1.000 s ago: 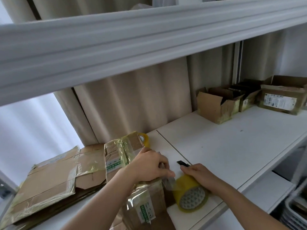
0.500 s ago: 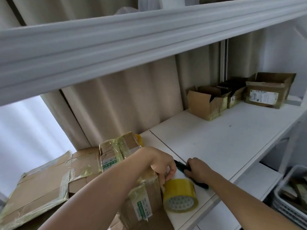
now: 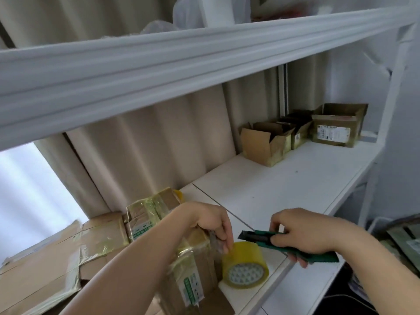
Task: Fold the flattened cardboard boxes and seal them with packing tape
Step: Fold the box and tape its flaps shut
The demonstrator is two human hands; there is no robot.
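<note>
Yellow tape roll (image 3: 245, 266) stands on the white shelf (image 3: 284, 185), touching the taped cardboard box (image 3: 181, 258). Left hand (image 3: 212, 220) pinches the tape strip above the roll; right hand (image 3: 304, 233) clenches a green utility knife (image 3: 272, 243) just right of the roll.

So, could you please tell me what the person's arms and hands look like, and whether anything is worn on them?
Both forearms are bare as far as the frame shows: no sleeves, gloves, watch or bracelets. The left hand and right hand show no rings on the visible fingers. Nails look short and unpainted, though blur limits detail.
</note>
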